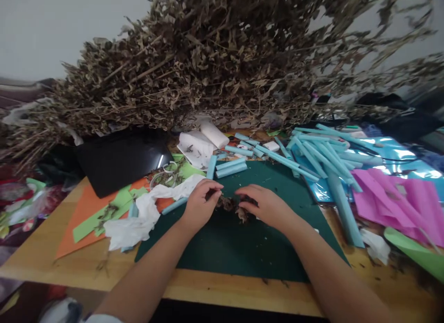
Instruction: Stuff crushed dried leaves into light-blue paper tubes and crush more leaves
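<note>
My left hand and my right hand rest on a dark green cutting mat, fingers curled around a small clump of dried brown leaves between them. Both hands pinch at the clump. Just beyond my hands lie short light-blue paper rolls on the mat's far edge. A crumpled white tissue lies left of my left hand.
A huge heap of dried leafy branches overhangs the table's back. Long blue paper tubes, magenta paper and shiny blue foil lie right. Orange and green sheets, a black bag and a tissue roll sit left.
</note>
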The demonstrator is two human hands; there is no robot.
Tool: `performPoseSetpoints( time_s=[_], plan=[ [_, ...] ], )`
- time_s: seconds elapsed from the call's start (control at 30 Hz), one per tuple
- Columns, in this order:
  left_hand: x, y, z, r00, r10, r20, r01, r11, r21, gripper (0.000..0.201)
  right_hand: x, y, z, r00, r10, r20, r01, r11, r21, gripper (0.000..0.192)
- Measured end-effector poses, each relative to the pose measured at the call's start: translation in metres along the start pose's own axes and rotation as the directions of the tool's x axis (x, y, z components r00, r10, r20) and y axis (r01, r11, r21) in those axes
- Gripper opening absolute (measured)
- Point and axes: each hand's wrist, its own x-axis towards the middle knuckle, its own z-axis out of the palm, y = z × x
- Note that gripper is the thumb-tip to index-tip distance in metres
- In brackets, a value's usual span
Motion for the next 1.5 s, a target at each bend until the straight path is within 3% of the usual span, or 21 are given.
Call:
performPoseSetpoints(
  time_s=[0.27,0.33,0.47,0.6,0.7,0.77,0.83,0.97,1.07,1.2,1.33,1.43,1.5],
  plan=[
    [-0.004,0.000,0.006,0.991,-0.104,-0.083,0.095,0.990,-0.109,0.009,-0.004,-0.010,-0.001,0.991,0.036,-0.132,-0.043,0.998,-0.055,0.033],
    [-0.008,0.006,0.010,0.994,-0.068,-0.089,0.058,0.993,-0.105,0.008,-0.004,-0.019,0.001,0.993,0.006,-0.116,-0.013,0.998,-0.062,0.032],
    [-0.013,0.016,0.011,0.996,0.080,-0.047,-0.080,0.997,-0.007,0.009,-0.002,-0.030,0.008,0.998,-0.026,-0.060,0.022,0.998,-0.055,0.008],
    [-0.012,0.015,0.004,0.986,0.102,0.131,-0.120,0.983,0.138,0.014,-0.001,-0.028,0.011,0.997,-0.030,-0.072,0.029,0.999,-0.020,0.007],
    [-0.009,0.013,-0.001,0.934,0.059,0.352,-0.137,0.970,0.202,0.028,-0.002,-0.024,0.011,0.994,-0.028,-0.102,0.027,1.000,-0.009,0.008],
    [-0.008,0.013,-0.003,0.907,0.024,0.420,-0.133,0.964,0.232,0.024,-0.002,-0.022,0.010,0.992,-0.026,-0.120,0.026,1.000,-0.004,0.009],
    [-0.007,0.014,-0.004,0.916,-0.002,0.401,-0.099,0.968,0.230,0.019,-0.002,-0.020,0.008,0.991,-0.018,-0.133,0.018,1.000,-0.001,0.009],
    [-0.006,0.014,-0.007,0.970,-0.092,0.225,0.051,0.983,0.178,0.020,-0.004,-0.015,0.004,0.987,0.026,-0.160,-0.024,1.000,0.011,0.008],
    [-0.006,0.014,-0.007,0.975,-0.170,0.139,0.146,0.975,0.169,0.024,-0.006,-0.013,0.002,0.980,0.085,-0.179,-0.077,0.996,0.051,0.007],
    [-0.008,0.012,-0.003,0.971,-0.187,0.150,0.169,0.978,0.125,0.029,-0.009,-0.013,0.002,0.967,0.162,-0.195,-0.139,0.982,0.127,0.009],
    [-0.010,0.010,0.001,0.966,-0.142,0.214,0.149,0.989,-0.013,0.026,-0.009,-0.012,-0.001,0.966,0.152,-0.209,-0.109,0.974,0.201,0.023],
    [-0.012,0.010,0.003,0.943,-0.190,0.273,0.242,0.955,-0.171,0.011,-0.008,-0.012,-0.004,0.971,0.122,-0.207,-0.069,0.967,0.245,0.022],
    [-0.013,0.010,0.007,0.928,-0.213,0.305,0.296,0.920,-0.256,0.012,-0.008,-0.013,-0.003,0.970,0.109,-0.216,-0.047,0.961,0.274,0.019]
  ],
)
